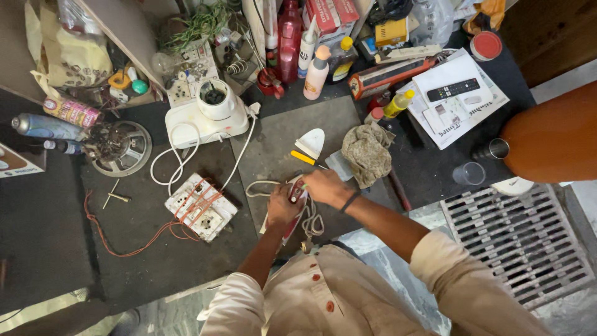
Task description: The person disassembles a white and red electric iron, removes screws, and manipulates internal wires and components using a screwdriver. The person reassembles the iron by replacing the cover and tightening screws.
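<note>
I see both hands meeting at lower centre of the frame over a clothes iron [297, 198], red and white, lying on the dark mat [273, 137] with its white cord [311, 221] looped beside and under it. Left hand [281, 208] lies flat across the iron's body, fingers curled down over it and pressing on it. Right hand [324, 186] comes in from the right, fingertips bunched together at the iron's upper end; I cannot tell whether they pinch a small part or only touch the casing. A dark band sits on the right wrist.

Just above the hands: a yellow-handled screwdriver [303, 158], a white wedge-shaped cover [311, 143] and a crumpled rag [367, 152] at centre right. Left of the hands, a white switchboard [200, 206] with red wires [124, 246] trailing to lower left. Upper left of centre, a white mixer base [208, 115]. Far left, a round metal fan part [121, 148] and spray cans [43, 126]. Upper right, a black remote control [454, 89] on papers. Lower right, a metal floor grate [522, 242].
</note>
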